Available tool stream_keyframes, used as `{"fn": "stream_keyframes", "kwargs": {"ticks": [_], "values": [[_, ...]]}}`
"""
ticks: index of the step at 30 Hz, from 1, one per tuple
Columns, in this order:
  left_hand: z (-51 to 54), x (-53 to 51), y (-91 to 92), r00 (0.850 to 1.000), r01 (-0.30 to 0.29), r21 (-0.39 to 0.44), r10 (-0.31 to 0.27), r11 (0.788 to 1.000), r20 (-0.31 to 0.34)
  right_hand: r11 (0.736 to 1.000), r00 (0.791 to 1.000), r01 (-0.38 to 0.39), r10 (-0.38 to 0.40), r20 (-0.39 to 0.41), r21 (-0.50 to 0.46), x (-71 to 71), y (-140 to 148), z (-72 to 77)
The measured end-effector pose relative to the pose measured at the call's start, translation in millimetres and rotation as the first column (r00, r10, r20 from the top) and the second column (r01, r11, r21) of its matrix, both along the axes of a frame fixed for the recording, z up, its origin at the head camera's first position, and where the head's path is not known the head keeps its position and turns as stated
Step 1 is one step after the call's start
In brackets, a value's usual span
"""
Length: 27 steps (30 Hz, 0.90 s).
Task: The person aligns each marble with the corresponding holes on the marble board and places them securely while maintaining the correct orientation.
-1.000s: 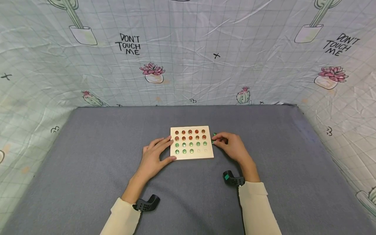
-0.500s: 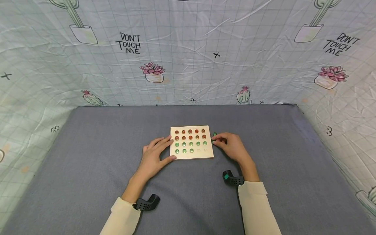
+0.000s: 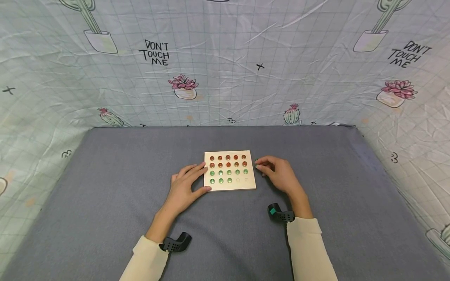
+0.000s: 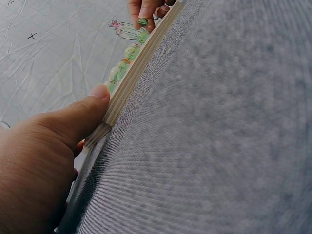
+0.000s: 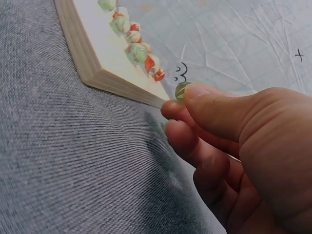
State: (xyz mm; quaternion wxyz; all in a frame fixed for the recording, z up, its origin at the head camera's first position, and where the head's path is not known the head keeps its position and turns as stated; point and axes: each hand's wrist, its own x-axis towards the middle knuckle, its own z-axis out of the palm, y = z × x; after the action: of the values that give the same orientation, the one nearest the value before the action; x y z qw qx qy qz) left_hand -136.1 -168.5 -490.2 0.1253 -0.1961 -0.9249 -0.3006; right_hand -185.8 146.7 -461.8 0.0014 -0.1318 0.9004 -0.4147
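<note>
A pale wooden board [image 3: 233, 188] lies on the cloth, with rows of red marbles [image 3: 227, 157] at the back and green marbles [image 3: 229, 172] in front. Two hollows [image 3: 242, 180] at its front right hold no marble. My left hand [image 3: 183, 192] rests against the board's left side, fingers spread and mostly straight, thumb at the near left corner. Just off the right edge, my right hand [image 3: 277, 171] pinches a green marble [image 5: 182, 90] between thumb and index finger. Its other fingers curl loosely below. Whether another marble lies behind this hand, I cannot tell.
Grey cloth [image 3: 225, 242] covers the table around the board. A printed curtain [image 3: 225, 78] hangs behind and at the sides. Each wrist carries a black camera mount [image 3: 175, 242] near the sleeve cuff.
My right hand has shifted slightly right, away from the board's edge, with a green marble pinched in its fingertips. The left hand and board have stayed in place.
</note>
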Motion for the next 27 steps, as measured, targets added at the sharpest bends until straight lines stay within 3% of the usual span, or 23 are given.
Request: {"fn": "stream_keyframes", "kwargs": {"ticks": [7,17,27], "values": [[0.3,-0.6,-0.9,1.0,0.005,0.005,-0.005,1.0,-0.024,1.0,1.0,-0.018,0.018,-0.005,-0.023,-0.7,-1,1.8],[0.7,-2.1,-2.2,1.0,0.001,-0.003,-0.001,1.0,0.009,0.997,0.996,-0.061,0.059,-0.063,-0.036,1.1,-7,7.0],[3.0,-3.3,-2.7,1.0,0.006,-0.001,-0.006,1.0,0.012,0.988,0.989,-0.143,0.141,-0.042,-0.058,1.7,-16,8.9]]}}
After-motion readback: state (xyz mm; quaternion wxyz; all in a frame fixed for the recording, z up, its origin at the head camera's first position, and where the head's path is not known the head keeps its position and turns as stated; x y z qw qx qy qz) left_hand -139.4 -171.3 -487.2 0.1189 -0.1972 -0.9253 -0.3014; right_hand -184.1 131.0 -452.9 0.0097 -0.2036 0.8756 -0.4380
